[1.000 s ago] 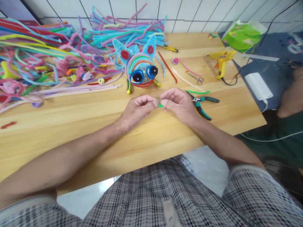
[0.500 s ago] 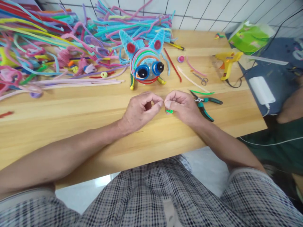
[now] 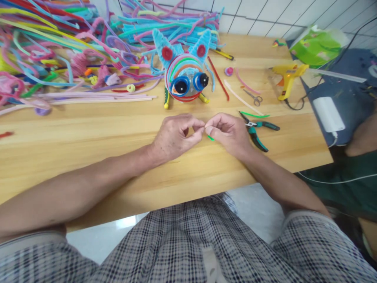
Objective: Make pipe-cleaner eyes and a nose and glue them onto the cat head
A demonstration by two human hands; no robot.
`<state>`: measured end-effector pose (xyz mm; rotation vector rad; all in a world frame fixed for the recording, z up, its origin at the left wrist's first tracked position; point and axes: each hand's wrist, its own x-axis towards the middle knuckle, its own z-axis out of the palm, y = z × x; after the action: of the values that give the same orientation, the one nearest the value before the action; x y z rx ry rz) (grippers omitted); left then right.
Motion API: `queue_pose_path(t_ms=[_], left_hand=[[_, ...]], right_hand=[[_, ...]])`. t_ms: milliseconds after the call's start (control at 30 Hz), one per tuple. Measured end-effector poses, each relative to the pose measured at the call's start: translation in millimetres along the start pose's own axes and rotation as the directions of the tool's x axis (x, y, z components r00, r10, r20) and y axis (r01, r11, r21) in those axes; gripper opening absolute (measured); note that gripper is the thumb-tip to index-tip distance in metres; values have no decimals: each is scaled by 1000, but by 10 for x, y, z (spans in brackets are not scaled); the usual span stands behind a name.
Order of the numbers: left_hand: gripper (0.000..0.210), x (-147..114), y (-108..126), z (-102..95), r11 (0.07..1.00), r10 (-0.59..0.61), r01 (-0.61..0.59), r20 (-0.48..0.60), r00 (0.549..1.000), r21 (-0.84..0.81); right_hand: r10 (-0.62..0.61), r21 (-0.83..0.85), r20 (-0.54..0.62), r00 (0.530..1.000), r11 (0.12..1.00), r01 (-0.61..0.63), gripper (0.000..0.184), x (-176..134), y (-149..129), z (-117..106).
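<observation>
In the middle of the table my left hand (image 3: 176,135) and my right hand (image 3: 226,131) meet, thumb and forefinger of each pinched together, the tips touching or nearly so. A short bit of green pipe cleaner (image 3: 211,138) pokes out under my right thumb, mostly hidden by the fingers. What lies between the left fingertips is too small to make out. Just beyond the hands stands a pipe-cleaner animal (image 3: 185,80) with blue ears, striped head and bulging black-and-blue eyes. Green-handled pliers (image 3: 257,137) lie with jaws apart, right of my right hand.
Loose pipe cleaners (image 3: 88,59) heap up at the back left. To the right are small scissors (image 3: 255,98), a green pipe cleaner strip (image 3: 253,114), a yellow glue gun (image 3: 290,78) and a white power block (image 3: 328,114). Another person's arm (image 3: 365,133) shows at the right edge.
The view has shifted slightly, so the table things appear a little further right and up. Both hands keep their pinch, and less of the green piece shows.
</observation>
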<state>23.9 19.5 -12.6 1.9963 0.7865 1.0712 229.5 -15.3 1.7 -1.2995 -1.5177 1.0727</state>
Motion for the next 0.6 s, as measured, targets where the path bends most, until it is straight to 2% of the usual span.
queue_pose_path(t_ms=[400, 600], left_hand=[[17, -1, -34, -23, 998, 46, -48, 48, 998, 48], [17, -10, 24, 1, 996, 78, -76, -56, 995, 42]], right_hand=[[-107, -205, -15, 994, 974, 102, 5, -60, -7, -12], [-205, -207, -46, 978, 959, 191, 9, -100, -5, 67]])
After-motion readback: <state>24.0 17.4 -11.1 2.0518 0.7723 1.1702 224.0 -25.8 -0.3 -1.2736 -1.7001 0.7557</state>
